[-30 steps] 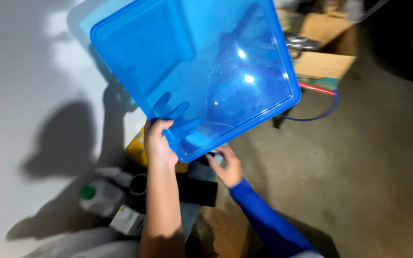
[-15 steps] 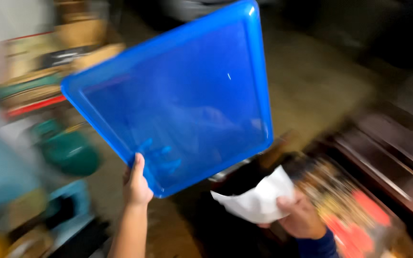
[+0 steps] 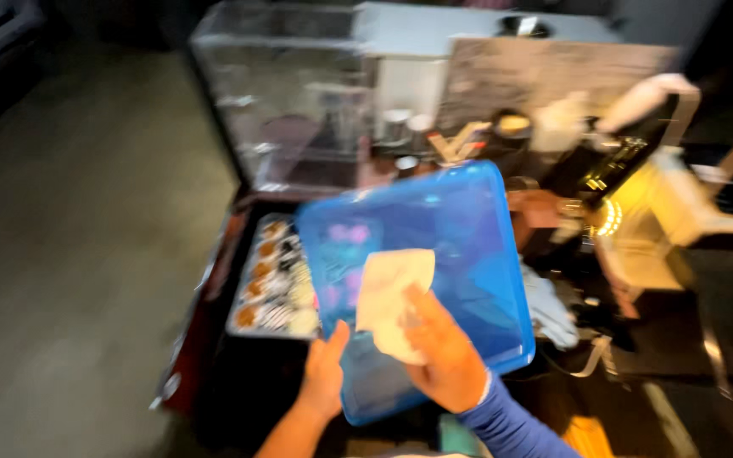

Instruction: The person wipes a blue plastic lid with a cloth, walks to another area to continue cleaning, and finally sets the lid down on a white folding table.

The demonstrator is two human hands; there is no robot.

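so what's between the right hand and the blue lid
In the head view, a white cloth lies between the right hand and the blue lid, pressed against the lid's surface. The left hand grips the lid's near edge.

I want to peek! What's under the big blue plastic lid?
Beside and partly under the see-through blue plastic lid lies a tray of small round sweets. Faint pinkish shapes show through it. The white cloth and right hand cover the rest.

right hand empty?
No, the right hand holds a white cloth pressed against the blue plastic lid, whose near edge the left hand grips.
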